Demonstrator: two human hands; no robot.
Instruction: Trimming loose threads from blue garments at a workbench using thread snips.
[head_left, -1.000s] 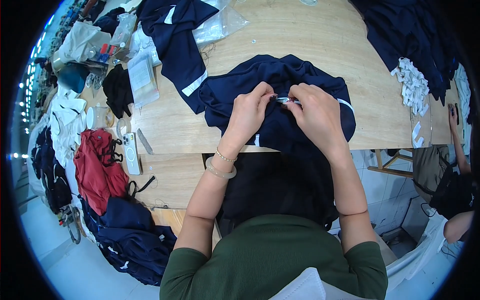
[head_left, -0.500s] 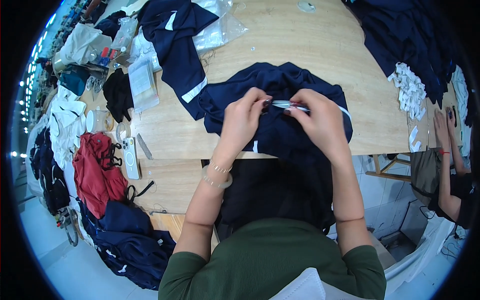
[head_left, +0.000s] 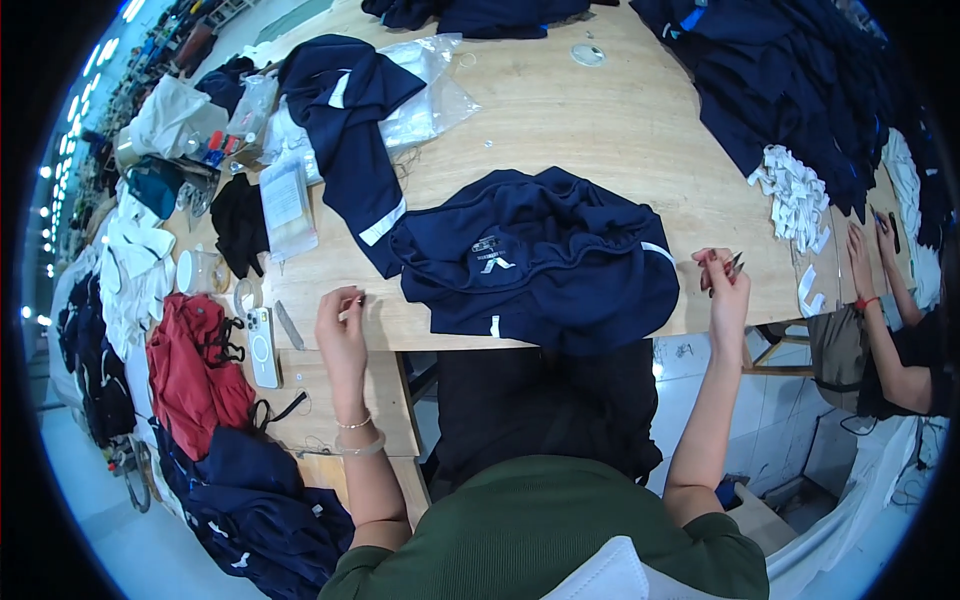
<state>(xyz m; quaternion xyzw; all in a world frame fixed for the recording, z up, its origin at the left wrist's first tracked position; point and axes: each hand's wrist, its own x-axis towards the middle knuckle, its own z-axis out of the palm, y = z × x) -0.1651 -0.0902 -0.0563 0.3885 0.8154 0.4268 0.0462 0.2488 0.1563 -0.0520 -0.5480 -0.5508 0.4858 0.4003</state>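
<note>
A navy blue garment (head_left: 560, 290) lies bunched on the table's front edge, its neck opening showing a printed mark inside and a white strip at the right side. Left of it, my left hand (head_left: 342, 325) hovers over the table edge, thumb and fingers drawn together; whatever they may hold is too small to make out. To the garment's right, my right hand (head_left: 724, 290) is closed on a small pointed tool (head_left: 738, 263), perhaps thread snips, mostly hidden by the fingers. Neither hand touches the garment.
Another navy piece (head_left: 350, 120) lies at the back left over clear plastic bags (head_left: 440, 95). A phone (head_left: 262, 345) and a red bag (head_left: 195, 360) sit at the left. White scraps (head_left: 790, 200) and a navy pile (head_left: 770, 100) are at the right, near a co-worker's hands (head_left: 860, 260).
Both hands have come off the garment and moved apart, left hand to the left and right hand to the right. The garment's neck opening now shows.
</note>
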